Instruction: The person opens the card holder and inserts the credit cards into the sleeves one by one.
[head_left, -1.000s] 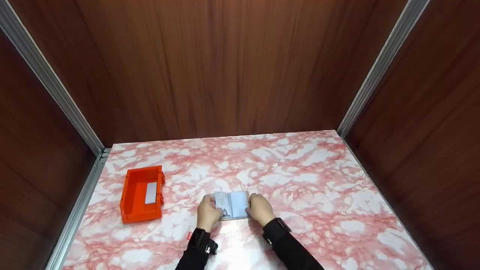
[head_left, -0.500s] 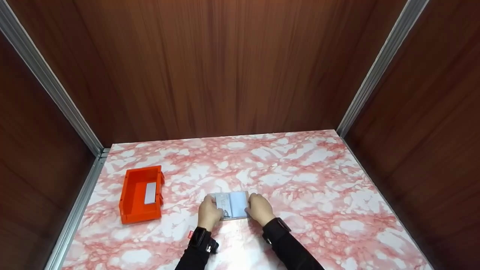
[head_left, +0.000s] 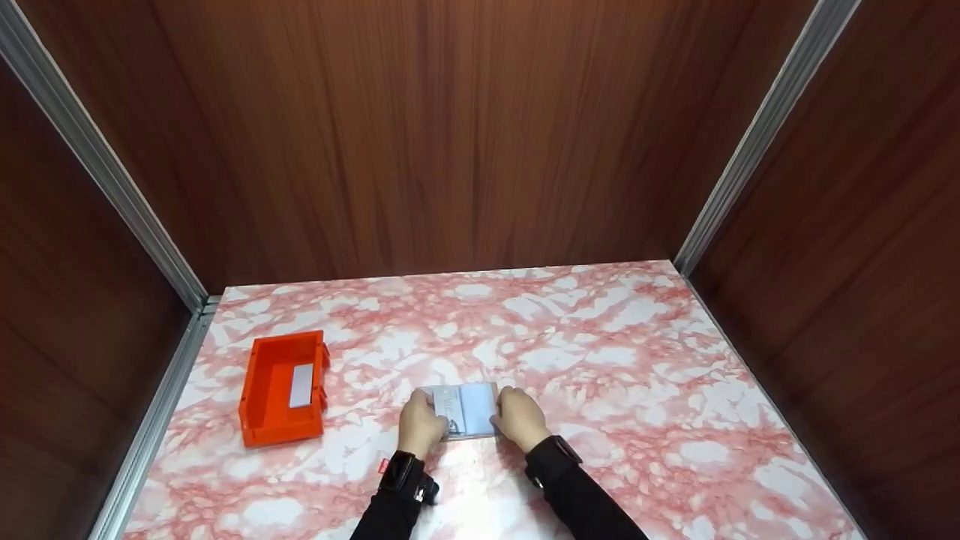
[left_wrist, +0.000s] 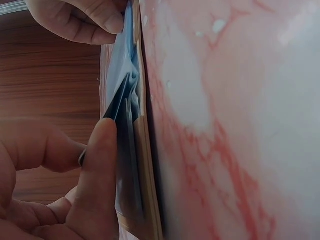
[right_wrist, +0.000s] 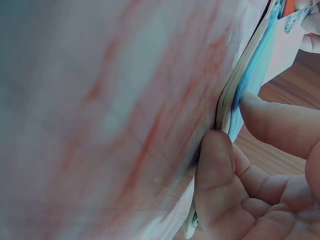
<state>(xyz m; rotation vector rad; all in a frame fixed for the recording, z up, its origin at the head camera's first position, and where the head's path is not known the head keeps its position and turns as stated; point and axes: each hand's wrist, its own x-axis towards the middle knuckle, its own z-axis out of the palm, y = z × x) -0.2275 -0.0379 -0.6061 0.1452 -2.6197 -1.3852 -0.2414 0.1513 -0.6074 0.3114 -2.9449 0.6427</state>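
An open card holder (head_left: 478, 409) with a tan cover and clear bluish sleeves lies on the table in front of me. Its left-side page (head_left: 450, 409) bears a printed pattern. My left hand (head_left: 420, 429) pinches that page by its outer edge; the left wrist view shows the raised page (left_wrist: 118, 102) sloping up from the fold, apart from the cover (left_wrist: 145, 165) under it. At the other side, my right hand (head_left: 523, 417) grips the holder's right edge, thumb on the sleeves and a finger against the cover, as the right wrist view shows.
An orange bin (head_left: 281, 435) stands at the left with a pale flat rectangular piece (head_left: 301, 385) inside. A small red mark (head_left: 383, 466) shows beside the left wrist. Dark wood-grain panels (head_left: 450, 150) wall in the pink-and-white marbled table (head_left: 600, 337) at the back and sides.
The left hand has shifted slightly to the right with the page, which now lies flatter against its side of the holder. The right hand and the bin have stayed in place.
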